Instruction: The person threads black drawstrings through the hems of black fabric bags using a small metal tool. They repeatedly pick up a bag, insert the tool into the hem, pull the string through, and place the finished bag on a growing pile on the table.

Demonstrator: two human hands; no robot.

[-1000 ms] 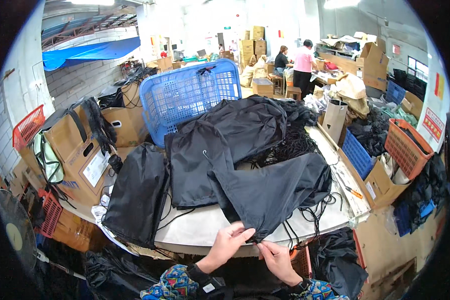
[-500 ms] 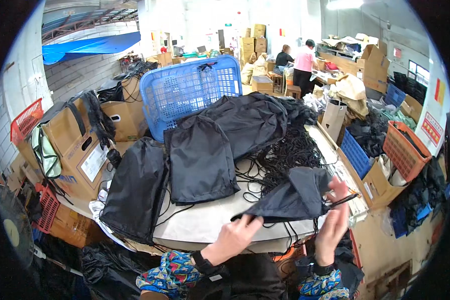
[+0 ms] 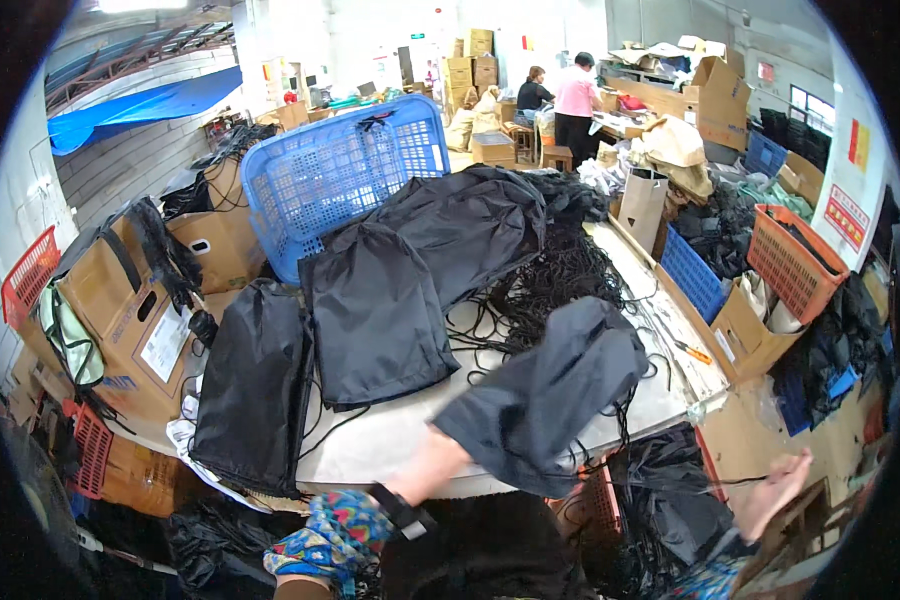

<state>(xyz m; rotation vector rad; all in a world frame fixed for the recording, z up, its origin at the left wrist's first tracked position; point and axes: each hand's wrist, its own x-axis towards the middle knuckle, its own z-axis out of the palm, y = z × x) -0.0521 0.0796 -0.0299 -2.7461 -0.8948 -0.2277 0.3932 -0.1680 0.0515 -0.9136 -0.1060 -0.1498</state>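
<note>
A black drawstring bag (image 3: pixel 555 385) is held up at the table's front right, its fabric folded over. My left hand (image 3: pixel 438 462) grips its left lower edge, with the fingers hidden by the cloth. Out to the right, my right hand (image 3: pixel 776 492) pinches a thin black cord (image 3: pixel 725 482) that stretches taut from the bag. Two more black bags, one at the left (image 3: pixel 253 385) and one in the middle (image 3: pixel 378 320), lie flat on the pale table (image 3: pixel 370 440). Behind them is a heap of black bags (image 3: pixel 470 230), beside a tangle of black cords (image 3: pixel 555 285).
A blue plastic basket (image 3: pixel 345 170) leans at the table's back. Cardboard boxes (image 3: pixel 135 330) stand left; an orange crate (image 3: pixel 795 255) and blue crate (image 3: pixel 692 275) stand right. An orange-handled tool (image 3: pixel 694 352) lies on the right edge. Two people (image 3: pixel 574 100) are in the background.
My right hand has moved away to the right and down, drawing the cord out from the bag. My left hand has shifted left, and the bag has swung upward and folded.
</note>
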